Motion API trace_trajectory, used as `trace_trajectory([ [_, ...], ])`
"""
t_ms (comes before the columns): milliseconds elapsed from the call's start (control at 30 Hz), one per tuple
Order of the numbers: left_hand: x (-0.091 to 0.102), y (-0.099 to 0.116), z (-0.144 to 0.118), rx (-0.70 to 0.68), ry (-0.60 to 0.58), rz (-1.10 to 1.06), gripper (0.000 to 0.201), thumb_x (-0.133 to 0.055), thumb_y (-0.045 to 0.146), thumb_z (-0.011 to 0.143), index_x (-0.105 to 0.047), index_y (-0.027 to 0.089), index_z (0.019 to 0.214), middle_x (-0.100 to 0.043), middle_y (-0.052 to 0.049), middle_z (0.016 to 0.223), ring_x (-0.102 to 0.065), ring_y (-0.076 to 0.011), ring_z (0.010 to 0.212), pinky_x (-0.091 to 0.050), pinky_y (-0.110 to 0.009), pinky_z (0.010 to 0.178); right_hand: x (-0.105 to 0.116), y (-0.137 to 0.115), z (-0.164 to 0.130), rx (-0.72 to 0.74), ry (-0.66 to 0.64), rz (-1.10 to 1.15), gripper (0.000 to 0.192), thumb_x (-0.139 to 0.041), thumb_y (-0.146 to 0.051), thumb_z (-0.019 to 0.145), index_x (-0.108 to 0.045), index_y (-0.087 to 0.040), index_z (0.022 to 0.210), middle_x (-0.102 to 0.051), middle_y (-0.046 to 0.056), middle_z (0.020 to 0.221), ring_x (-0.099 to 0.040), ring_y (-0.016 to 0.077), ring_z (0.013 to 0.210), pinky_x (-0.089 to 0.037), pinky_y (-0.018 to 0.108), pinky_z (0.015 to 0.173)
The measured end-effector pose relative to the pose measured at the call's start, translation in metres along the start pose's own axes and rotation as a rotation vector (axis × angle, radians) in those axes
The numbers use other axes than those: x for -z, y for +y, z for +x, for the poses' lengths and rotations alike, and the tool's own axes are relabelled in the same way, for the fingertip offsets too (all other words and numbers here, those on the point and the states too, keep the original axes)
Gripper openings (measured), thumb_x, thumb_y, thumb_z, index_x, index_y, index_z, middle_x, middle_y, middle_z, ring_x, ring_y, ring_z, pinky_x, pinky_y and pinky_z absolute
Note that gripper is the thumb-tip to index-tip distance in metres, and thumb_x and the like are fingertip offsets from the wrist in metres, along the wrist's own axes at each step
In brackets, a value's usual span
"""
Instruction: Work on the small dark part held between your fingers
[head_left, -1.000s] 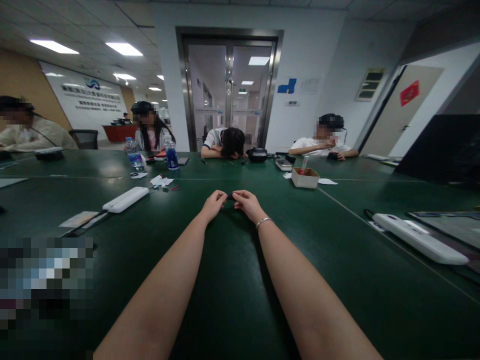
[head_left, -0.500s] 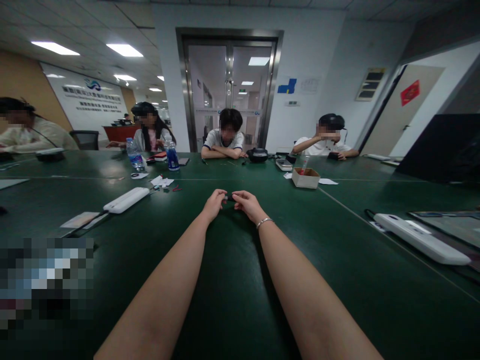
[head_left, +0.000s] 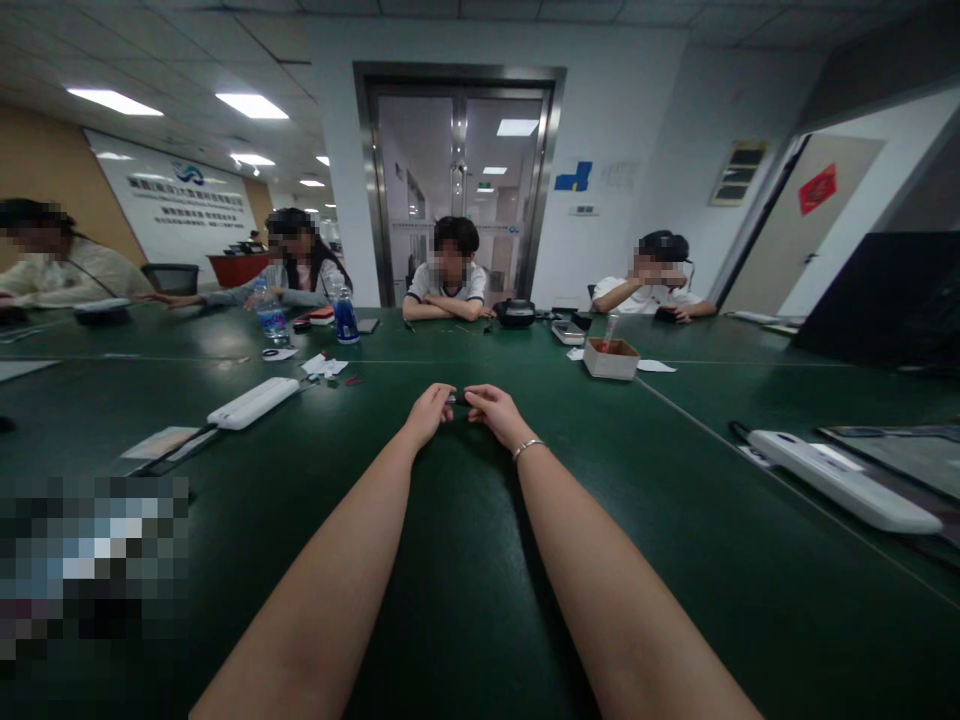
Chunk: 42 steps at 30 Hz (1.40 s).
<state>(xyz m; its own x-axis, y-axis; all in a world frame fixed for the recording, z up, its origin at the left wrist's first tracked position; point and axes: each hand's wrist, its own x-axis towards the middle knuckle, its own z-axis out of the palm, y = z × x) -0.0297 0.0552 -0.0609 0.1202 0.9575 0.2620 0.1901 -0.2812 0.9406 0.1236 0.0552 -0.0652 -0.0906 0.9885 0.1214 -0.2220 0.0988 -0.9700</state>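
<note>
Both my arms reach forward over a dark green table (head_left: 465, 560). My left hand (head_left: 430, 414) pinches the left end of a small dark object with a shiny metallic part (head_left: 459, 399). The fingers of my right hand (head_left: 494, 412), with a silver bangle at its wrist, are closed on the object's right end. It is held between the two hands just above the tabletop. The object is too small and too covered by fingertips for me to tell its kind.
White power strips lie to the left (head_left: 255, 402) and right (head_left: 844, 480). Paper scraps (head_left: 325, 366), two bottles (head_left: 345, 316) and a small open box (head_left: 611, 358) stand farther back. Several people sit along the far side. A blurred-out patch covers the lower left.
My hands stay almost in place, still on the small object. Across the table at the left, a seated person has stretched an arm out to the left. The view has shifted very slightly.
</note>
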Motion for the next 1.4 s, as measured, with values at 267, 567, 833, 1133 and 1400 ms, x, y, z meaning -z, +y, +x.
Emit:
trace_trajectory([
  [267, 0.001, -0.010, 0.005, -0.035, -0.025, -0.024, 0.023, -0.046, 0.030, 0.083, -0.060, 0.016, 0.094, -0.051, 0.002, 0.060, -0.046, -0.0106, 0.055, -0.036, -0.022, 0.055, 0.001, 0.001, 0.001, 0.012, -0.020, 0.001, 0.013, -0.069, -0.014, 0.075, -0.063, -0.013, 0.086, -0.062, -0.001, 0.068, -0.055, 0.0061, 0.048, -0.049, 0.017, 0.047],
  [567, 0.001, -0.007, 0.003, -0.009, -0.005, 0.008, 0.021, -0.045, 0.024, 0.081, -0.060, 0.017, 0.095, -0.050, 0.002, 0.063, -0.045, -0.0106, 0.056, -0.034, -0.022, 0.054, 0.000, -0.001, -0.002, 0.009, -0.039, -0.013, 0.013, -0.070, -0.015, 0.075, -0.064, -0.014, 0.086, -0.061, 0.000, 0.069, -0.055, 0.0062, 0.049, -0.049, 0.017, 0.048],
  [833, 0.001, -0.011, 0.004, -0.082, 0.029, 0.083, 0.023, -0.049, 0.027, 0.081, -0.060, 0.018, 0.100, -0.056, 0.000, 0.071, -0.051, -0.0123, 0.065, -0.039, -0.023, 0.061, 0.001, 0.000, -0.001, 0.002, -0.020, -0.014, 0.011, -0.068, -0.013, 0.076, -0.063, -0.014, 0.086, -0.061, 0.000, 0.068, -0.056, 0.0068, 0.049, -0.049, 0.018, 0.048],
  [1133, 0.001, -0.008, 0.004, -0.054, -0.006, 0.021, 0.023, -0.045, 0.029, 0.083, -0.060, 0.018, 0.096, -0.054, 0.001, 0.065, -0.050, -0.0123, 0.060, -0.039, -0.024, 0.060, 0.000, -0.001, -0.002, 0.003, -0.025, -0.016, 0.010, -0.066, -0.012, 0.076, -0.063, -0.014, 0.086, -0.061, -0.001, 0.068, -0.055, 0.0063, 0.048, -0.048, 0.017, 0.047],
  [1400, 0.001, -0.005, 0.002, -0.032, -0.016, 0.057, 0.024, -0.042, 0.026, 0.083, -0.060, 0.018, 0.097, -0.053, 0.001, 0.066, -0.049, -0.0123, 0.060, -0.039, -0.024, 0.059, 0.000, -0.002, -0.003, -0.001, -0.036, -0.023, 0.012, -0.068, -0.013, 0.076, -0.063, -0.014, 0.086, -0.061, -0.001, 0.067, -0.056, 0.0064, 0.049, -0.049, 0.017, 0.047],
])
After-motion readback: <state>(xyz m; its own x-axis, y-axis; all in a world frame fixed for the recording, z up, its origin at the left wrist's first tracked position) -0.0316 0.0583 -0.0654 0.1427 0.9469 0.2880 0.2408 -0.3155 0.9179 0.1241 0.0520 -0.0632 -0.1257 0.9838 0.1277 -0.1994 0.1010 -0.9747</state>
